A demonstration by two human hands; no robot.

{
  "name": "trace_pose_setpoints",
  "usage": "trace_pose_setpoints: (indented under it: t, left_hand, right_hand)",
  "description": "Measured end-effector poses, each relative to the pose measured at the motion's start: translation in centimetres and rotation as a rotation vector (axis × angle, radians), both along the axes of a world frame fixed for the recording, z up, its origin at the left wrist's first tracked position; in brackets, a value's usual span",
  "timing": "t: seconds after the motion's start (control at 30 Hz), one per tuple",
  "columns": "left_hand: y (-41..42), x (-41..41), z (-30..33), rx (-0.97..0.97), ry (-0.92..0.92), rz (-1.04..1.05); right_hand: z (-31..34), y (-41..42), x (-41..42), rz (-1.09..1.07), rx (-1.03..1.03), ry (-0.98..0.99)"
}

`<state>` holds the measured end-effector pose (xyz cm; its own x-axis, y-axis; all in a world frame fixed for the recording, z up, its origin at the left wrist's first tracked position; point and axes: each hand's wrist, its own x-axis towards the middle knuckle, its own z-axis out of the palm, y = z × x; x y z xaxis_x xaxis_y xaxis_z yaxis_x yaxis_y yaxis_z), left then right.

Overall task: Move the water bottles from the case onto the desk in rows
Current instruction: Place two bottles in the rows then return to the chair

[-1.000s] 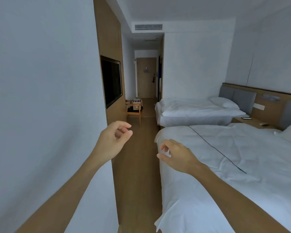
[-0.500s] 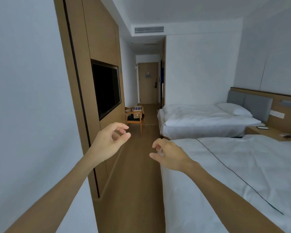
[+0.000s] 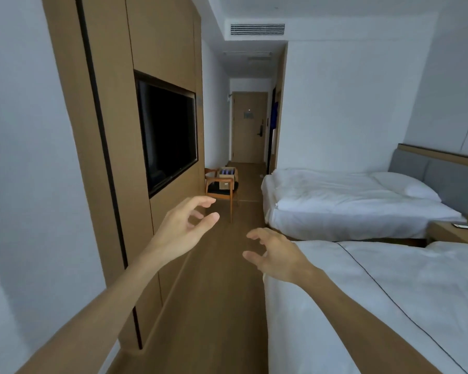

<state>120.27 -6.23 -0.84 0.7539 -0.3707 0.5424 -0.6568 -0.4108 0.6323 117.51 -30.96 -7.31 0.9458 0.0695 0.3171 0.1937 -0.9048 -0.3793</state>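
The wall panel (image 3: 157,49) is warm tan wood with a thin black vertical strip, and the television (image 3: 168,133) set into it is plain black. The walls (image 3: 335,109) and ceiling are white, with a white slatted vent (image 3: 257,29) above. The floor (image 3: 222,292) is brown wood grain, and the far door (image 3: 249,128) is a matching light brown. Both beds (image 3: 349,201) wear plain white linen; the near bed (image 3: 389,306) has one thin dark line of piping across it. The headboard (image 3: 427,171) is grey with a wood border. The chair (image 3: 222,188) is orange-brown wood with a black seat, carrying a tan cardboard case (image 3: 227,177) showing blue tops inside.
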Motion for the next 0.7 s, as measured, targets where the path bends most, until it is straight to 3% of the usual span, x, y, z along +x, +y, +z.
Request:
trace_pose_setpoints:
  t: [0.3, 0.7]
  left_hand:
    - [-5.2, 23.5, -0.3, -0.022, 0.009, -0.005]
    - [-15.1, 47.3, -1.9, -0.013, 0.013, -0.017]
  right_hand:
    - [0.3, -4.6, 20.5, -0.068, -0.009, -0.005]
    - [-2.3, -14.6, 44.3, -0.059, 0.018, -0.003]
